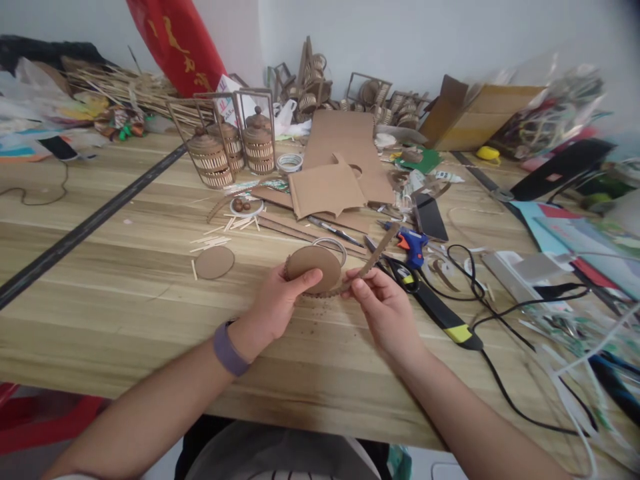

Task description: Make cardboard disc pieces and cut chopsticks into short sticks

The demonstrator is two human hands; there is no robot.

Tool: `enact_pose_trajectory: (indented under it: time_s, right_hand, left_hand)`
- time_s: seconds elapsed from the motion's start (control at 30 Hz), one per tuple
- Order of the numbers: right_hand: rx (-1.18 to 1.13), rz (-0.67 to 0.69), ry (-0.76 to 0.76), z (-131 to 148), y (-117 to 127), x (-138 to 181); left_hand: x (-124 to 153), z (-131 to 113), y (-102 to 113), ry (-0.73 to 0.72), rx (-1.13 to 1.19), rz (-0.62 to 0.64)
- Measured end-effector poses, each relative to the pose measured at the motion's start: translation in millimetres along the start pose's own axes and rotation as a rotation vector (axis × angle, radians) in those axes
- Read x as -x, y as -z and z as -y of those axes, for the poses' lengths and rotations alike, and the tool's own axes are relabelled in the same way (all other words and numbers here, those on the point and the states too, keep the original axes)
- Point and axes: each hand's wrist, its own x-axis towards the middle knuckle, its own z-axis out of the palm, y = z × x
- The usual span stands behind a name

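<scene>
My left hand (281, 297) grips a round cardboard disc (313, 265), thumb across its top face. A narrow cardboard strip (379, 252) runs along the disc's near edge and sticks up past my right hand (381, 305), whose thumb and fingers pinch it. Behind the disc lies a pale ring, perhaps a tape roll (334, 245). On the table to the left are a second cardboard disc (215, 263) and several thin wooden sticks (213, 239). Small dark crumbs are scattered just below the disc in my hand.
A blue glue gun (413, 247), a black-and-yellow tool (443, 313) and loose cables lie to the right. Cardboard sheets (345, 143) and a pen (336, 230) are beyond my hands. Lidded stick baskets (259, 143) stand back left; a cardboard box (480, 113) sits back right.
</scene>
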Motion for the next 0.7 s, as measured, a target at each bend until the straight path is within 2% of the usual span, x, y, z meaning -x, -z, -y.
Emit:
enact_pose_trajectory:
  time_s: [0.5,0.7]
  right_hand:
    - [-0.08,-0.046,-0.079,3,-4,1]
    - [-0.053,-0.055,-0.065,6,-3,2]
  left_hand:
    - [-9,-11,6,-0.033,0.173,-0.127]
    - [-7,-13,8,-0.053,0.012,-0.037]
